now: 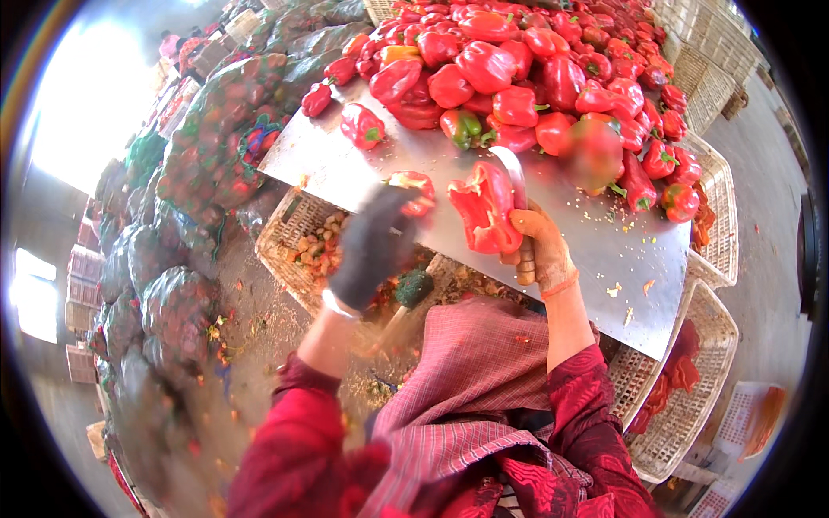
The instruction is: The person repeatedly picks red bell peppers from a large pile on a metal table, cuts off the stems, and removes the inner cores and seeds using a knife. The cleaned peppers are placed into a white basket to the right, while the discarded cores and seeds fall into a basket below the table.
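Note:
My right hand [544,243], in an orange work glove, grips the wooden handle [526,262] of a knife with a curved blade [515,171]. The same hand also holds a hollow, cut-open red bell pepper [482,210] against the blade, its opening facing left. To the left, my left hand [379,246] wears a dark glove and is blurred. Right by its fingers is another red pepper piece [414,188]; whether they hold it is unclear. Both hands are over the near edge of a sheet-metal tabletop [602,272].
Whole red bell peppers [486,68] are heaped at the table's far side. Below the left edge stands a wicker basket [278,259] with pepper cores [317,246]. White baskets [706,382] at right hold red pepper pieces [673,369]. Filled mesh sacks [220,123] are stacked at left.

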The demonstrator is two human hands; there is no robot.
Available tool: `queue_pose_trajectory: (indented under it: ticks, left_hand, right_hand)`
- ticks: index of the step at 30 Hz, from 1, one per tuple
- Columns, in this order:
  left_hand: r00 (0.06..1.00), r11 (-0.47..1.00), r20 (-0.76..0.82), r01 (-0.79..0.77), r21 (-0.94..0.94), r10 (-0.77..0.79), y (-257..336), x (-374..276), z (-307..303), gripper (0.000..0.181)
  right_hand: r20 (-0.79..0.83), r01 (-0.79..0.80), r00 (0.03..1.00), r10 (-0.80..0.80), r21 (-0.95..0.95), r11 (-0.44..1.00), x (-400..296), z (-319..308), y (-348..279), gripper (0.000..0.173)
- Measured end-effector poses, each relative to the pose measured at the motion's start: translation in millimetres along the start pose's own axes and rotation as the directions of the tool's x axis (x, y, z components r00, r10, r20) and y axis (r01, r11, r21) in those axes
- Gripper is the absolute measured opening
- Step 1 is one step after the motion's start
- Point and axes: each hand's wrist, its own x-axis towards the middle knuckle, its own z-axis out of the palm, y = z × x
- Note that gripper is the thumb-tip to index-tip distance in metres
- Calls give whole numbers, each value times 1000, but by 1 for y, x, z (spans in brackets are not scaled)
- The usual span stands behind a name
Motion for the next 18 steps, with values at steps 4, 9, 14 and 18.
queue_pose_trajectory:
  ticks: [4, 9, 14, 18]
  left_hand:
    - [928, 985, 354, 60, 162, -115, 10, -40, 28, 16]
    - [873, 870, 304, 227, 437, -381, -61, -71, 22, 25]
    - [906, 811, 303, 70, 581, -296, -130, -9, 22, 28]
    - [719, 808, 532, 70, 585, -447, -146, 11, 36, 36]
  right_hand:
    - [32, 184, 980, -198, 246, 952, 2, -31, 0, 56]
    - [277, 287, 501, -820, 840, 460, -20, -85, -37, 66]
    - [393, 188, 484, -782, 826, 532, -17, -53, -37, 72]
    - [413, 263, 634, -654, 680, 684, -3, -53, -32, 64]
